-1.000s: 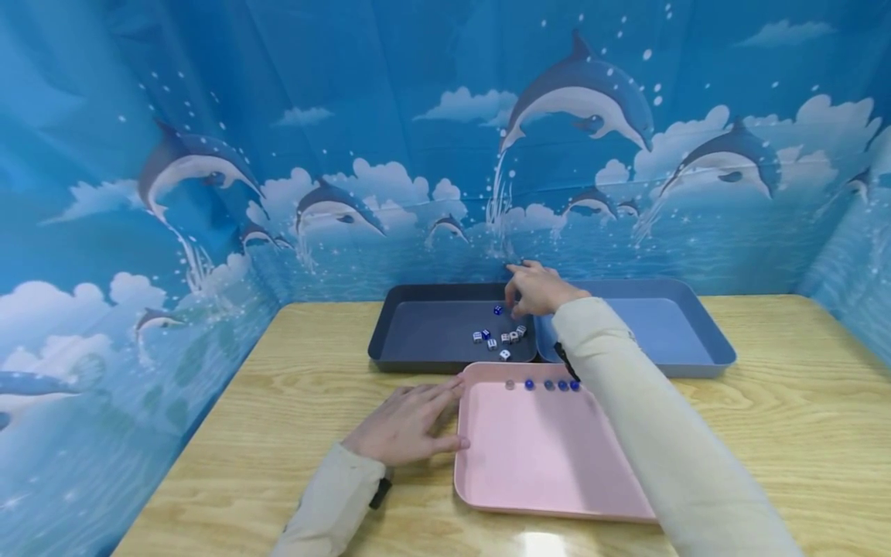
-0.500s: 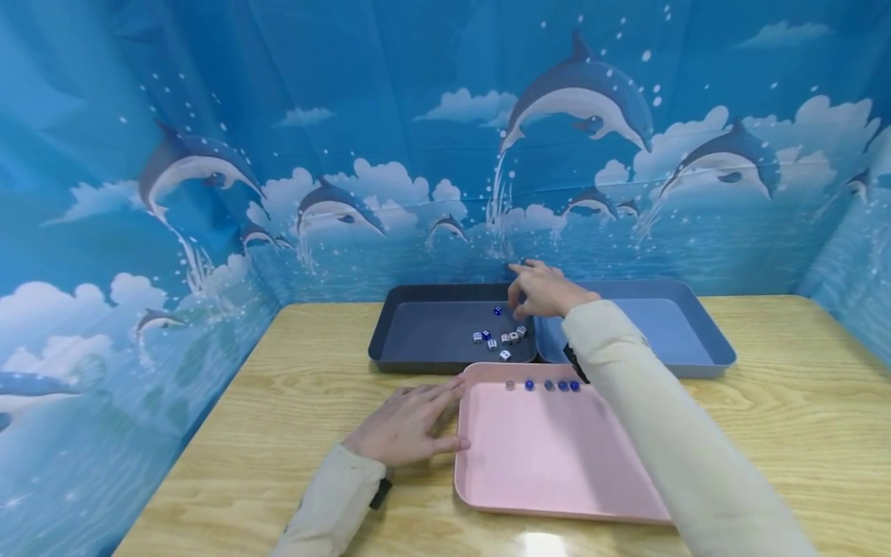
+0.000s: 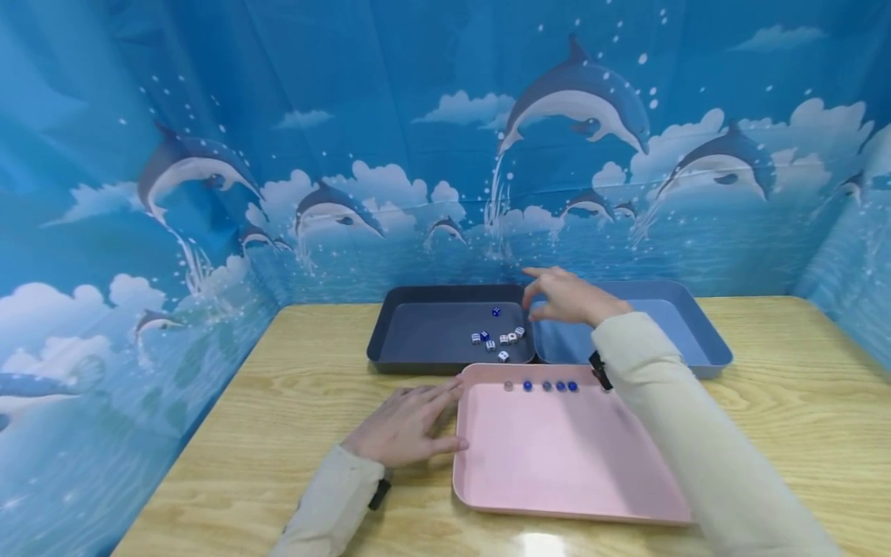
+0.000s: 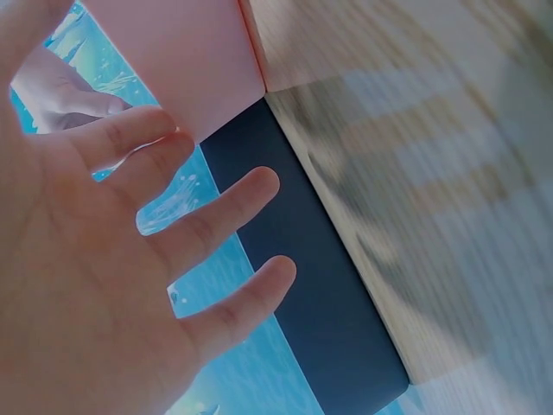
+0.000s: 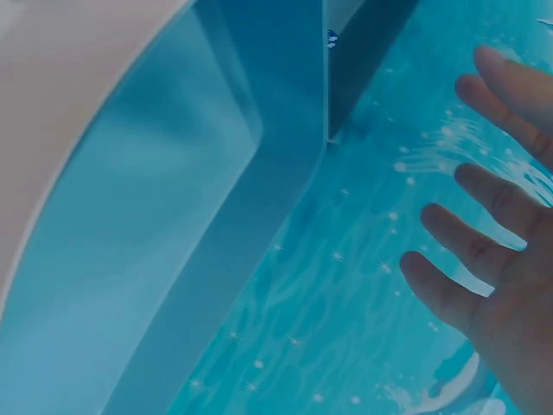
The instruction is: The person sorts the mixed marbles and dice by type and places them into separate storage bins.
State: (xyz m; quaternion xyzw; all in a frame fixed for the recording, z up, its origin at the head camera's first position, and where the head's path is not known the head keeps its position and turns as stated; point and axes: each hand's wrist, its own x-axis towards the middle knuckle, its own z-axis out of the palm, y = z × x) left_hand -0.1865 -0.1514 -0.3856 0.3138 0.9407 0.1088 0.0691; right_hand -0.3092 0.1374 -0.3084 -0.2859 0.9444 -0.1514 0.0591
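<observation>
My left hand (image 3: 407,427) rests at the left rim of the pink tray (image 3: 550,456), fingertips and thumb touching it; in the left wrist view its fingers (image 4: 233,203) are spread. Over the light blue tray (image 3: 671,329), near its border with the dark grey tray (image 3: 425,329), hovers my right hand (image 3: 571,299). Nothing shows between its loosely extended fingers (image 5: 484,246) in the right wrist view. Inside the dark tray lie several white dice (image 3: 503,357) and a blue die (image 3: 496,312), with another blue one among the white. A clear marble (image 3: 508,385) and several blue marbles (image 3: 527,385) line the pink tray's far edge.
The dark and light blue trays stand side by side at the back of the wooden table (image 3: 313,348), the pink one in front of them. Behind rises a dolphin-printed curtain (image 3: 390,116). My right sleeve (image 3: 696,425) crosses the pink tray's right part.
My right hand has shifted right, from over the dark tray's right edge to over the light blue tray. The left hand, dice and marbles stay where they were.
</observation>
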